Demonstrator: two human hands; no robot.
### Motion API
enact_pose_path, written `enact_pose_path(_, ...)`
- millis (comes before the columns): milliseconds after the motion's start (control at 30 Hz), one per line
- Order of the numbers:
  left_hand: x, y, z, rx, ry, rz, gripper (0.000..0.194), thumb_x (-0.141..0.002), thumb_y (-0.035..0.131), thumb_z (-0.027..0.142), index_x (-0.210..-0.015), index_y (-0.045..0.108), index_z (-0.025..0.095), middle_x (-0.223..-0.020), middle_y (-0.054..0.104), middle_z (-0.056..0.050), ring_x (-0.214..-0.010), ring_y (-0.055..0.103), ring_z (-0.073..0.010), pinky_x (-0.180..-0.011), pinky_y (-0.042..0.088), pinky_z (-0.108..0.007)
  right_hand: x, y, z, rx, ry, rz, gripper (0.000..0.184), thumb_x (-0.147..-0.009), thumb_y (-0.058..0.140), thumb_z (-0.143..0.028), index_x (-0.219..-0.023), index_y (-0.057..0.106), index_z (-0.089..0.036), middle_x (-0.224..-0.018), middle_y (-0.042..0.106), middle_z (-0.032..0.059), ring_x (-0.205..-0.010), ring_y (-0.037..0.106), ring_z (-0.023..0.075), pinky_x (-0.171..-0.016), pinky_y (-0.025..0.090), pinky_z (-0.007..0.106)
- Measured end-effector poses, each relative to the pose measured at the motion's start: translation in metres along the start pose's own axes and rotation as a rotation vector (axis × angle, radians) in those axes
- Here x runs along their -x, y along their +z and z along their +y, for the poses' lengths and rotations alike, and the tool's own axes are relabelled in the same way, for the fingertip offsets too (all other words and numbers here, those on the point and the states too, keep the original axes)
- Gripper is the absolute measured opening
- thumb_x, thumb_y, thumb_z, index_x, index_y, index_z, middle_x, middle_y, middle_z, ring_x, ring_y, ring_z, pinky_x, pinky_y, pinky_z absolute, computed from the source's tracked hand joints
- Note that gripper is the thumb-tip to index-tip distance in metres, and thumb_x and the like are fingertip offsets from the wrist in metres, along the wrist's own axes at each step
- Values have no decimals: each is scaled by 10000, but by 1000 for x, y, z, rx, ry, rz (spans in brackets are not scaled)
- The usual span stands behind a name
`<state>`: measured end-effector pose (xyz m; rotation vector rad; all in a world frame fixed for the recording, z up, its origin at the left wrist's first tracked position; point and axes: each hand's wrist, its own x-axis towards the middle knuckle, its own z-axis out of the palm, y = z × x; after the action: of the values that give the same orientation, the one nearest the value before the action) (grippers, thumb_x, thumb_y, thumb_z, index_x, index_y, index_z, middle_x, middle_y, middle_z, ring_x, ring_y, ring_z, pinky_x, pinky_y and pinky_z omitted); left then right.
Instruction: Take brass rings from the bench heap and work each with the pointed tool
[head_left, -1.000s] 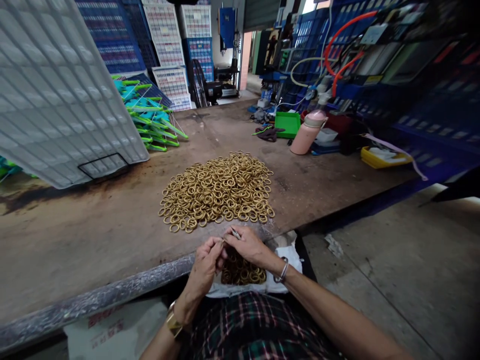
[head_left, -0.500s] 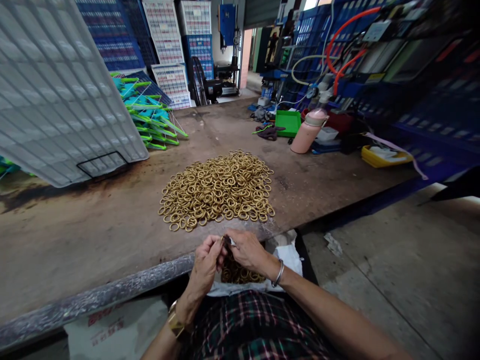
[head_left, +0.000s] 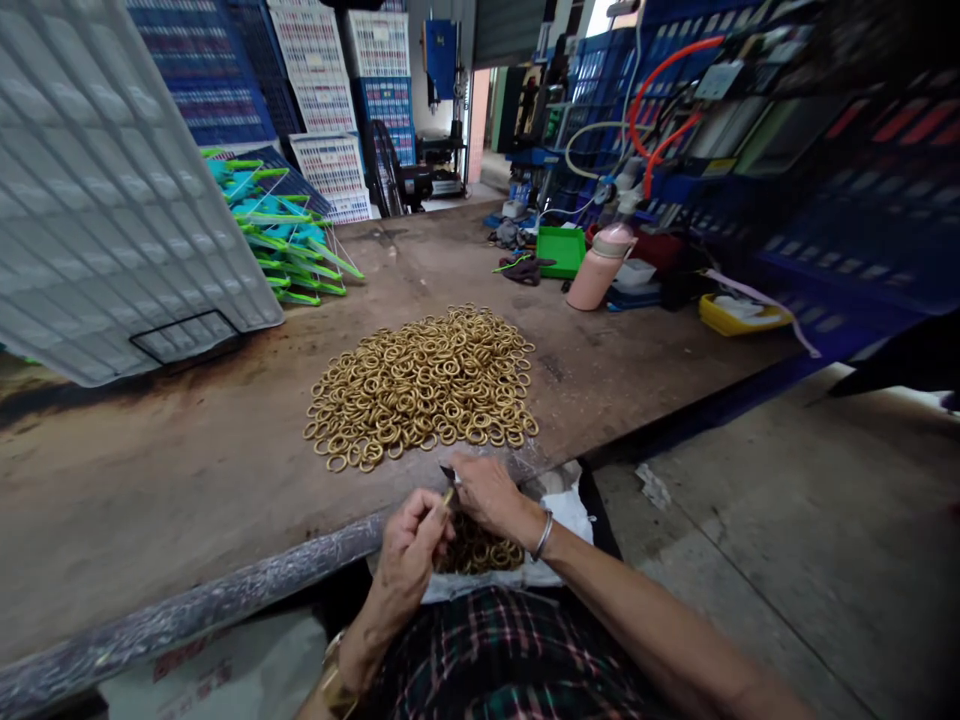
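Note:
My left hand (head_left: 411, 540) is closed, its thumb and fingers pinching a brass-coloured ring (head_left: 448, 496) seen nearly edge-on. Just above and to the right, my right hand (head_left: 489, 494) grips a small dark tool with a pointed tip (head_left: 446, 471); its exact kind is not clear, as the fingers cover most of it. Below both hands, more rings (head_left: 495, 552) lie in a white sack (head_left: 574, 515) at my lap, partly hidden by the hands. A broad heap of similar rings (head_left: 424, 385) rests on the table in front of my hands.
The brown table (head_left: 247, 480) has a wrapped front edge. A grey-white crate (head_left: 135, 200) stands at left beside green and turquoise hangers (head_left: 292, 250). Further right are a pink bottle (head_left: 596, 270), a green tray (head_left: 561, 252) and a yellow dish (head_left: 739, 315).
My hands have drawn slightly apart, the left one lower with the ring. The dark tool's tip now shows clear of the ring. The whole view has shifted a little.

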<state>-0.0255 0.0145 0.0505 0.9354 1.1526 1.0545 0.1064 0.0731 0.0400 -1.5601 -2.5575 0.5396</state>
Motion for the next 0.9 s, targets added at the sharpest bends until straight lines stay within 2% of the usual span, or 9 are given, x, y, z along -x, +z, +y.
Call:
enact_pose_path(100,4,4,4,167,-75,-72,328,-722,580,479,-646,516,166,-503,478,35,-391,371,-54,-380,295,-180,-5,-5,7,17,80,79,215,-743,399,-107,-907,525,-164,-796,638,66,-708,579,164,-589,323,245)
enact_pose_path(233,-1,3,1,377,-158,-31,296,-726,594,439,-701,541,148,-651,563,-6,-436,392,-45,-366,293,-164,-11,-13,20,41,205,244,300,-747,409,-101,-1024,482,-189,-952,627,65,-841,578,166,-668,352,236)
enact_pose_path(300,-4,1,-2,434,-182,2,268,-706,624,406,-715,535,153,-714,586,-18,-452,410,-49,-360,297,-163,-13,-17,27,95,258,237,350,-756,408,-109,-1090,456,-199,-987,623,72,-839,586,174,-668,359,245)
enact_pose_path(367,-6,0,-3,495,-222,16,244,-681,650,374,-772,540,175,-675,580,-1,-438,414,-58,-348,285,-164,-15,-19,32,147,298,192,342,-774,395,-116,-1097,463,-206,-952,633,75,-793,601,180,-644,362,253)
enact_pose_path(467,-8,-3,-4,610,-314,35,337,-627,697,339,-902,568,193,-662,579,7,-463,451,-68,-363,287,-157,-17,-19,37,171,314,180,299,-799,364,-115,-1046,503,-209,-908,641,69,-760,609,178,-621,360,251)
enact_pose_path(600,-12,-5,-4,685,-384,72,310,-541,762,341,-661,566,134,-686,590,-28,-538,516,-83,-403,331,-158,-20,-17,44,117,281,216,280,-802,364,-110,-1003,534,-207,-902,641,63,-798,600,162,-647,363,235)
enact_pose_path(700,-16,-4,-2,603,-315,74,325,-559,751,367,-622,528,139,-704,590,-32,-576,543,-107,-389,328,-162,-20,-15,45,19,194,272,265,-782,394,-111,-974,552,-203,-893,636,55,-823,581,158,-681,362,228)
enact_pose_path(800,-22,-3,-1,431,-150,81,293,-637,690,386,-721,526,158,-620,534,17,-498,483,-80,-358,288,-154,-17,-13,36,-198,61,312,194,-815,392,-166,-893,568,-194,-798,616,28,-753,558,142,-673,361,219)
enact_pose_path(900,-26,-3,-1,198,-45,170,356,-693,618,420,-933,519,178,-538,474,65,-399,373,-55,-345,257,-153,-11,-12,19,-477,-41,268,210,-859,368,-253,-825,566,-190,-705,568,-7,-654,508,117,-625,358,208)
